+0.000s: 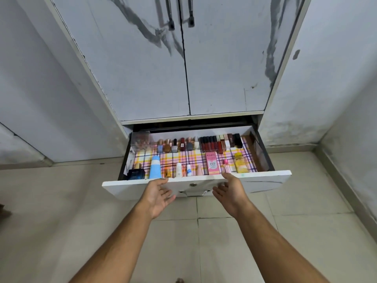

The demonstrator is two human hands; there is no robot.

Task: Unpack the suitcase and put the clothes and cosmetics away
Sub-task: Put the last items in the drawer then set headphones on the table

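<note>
Two bare arms come up from the bottom of the picture. No sleeves cover them, and no watch, band or ring shows. The left hand and the right hand wear no gloves. Fine hairs show along both forearms. The nails look short and plain.

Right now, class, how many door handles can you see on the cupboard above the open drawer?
2. One handle hangs on the left door beside the centre seam; the other handle is on the right door. Their tops are cut off by the frame.
</note>
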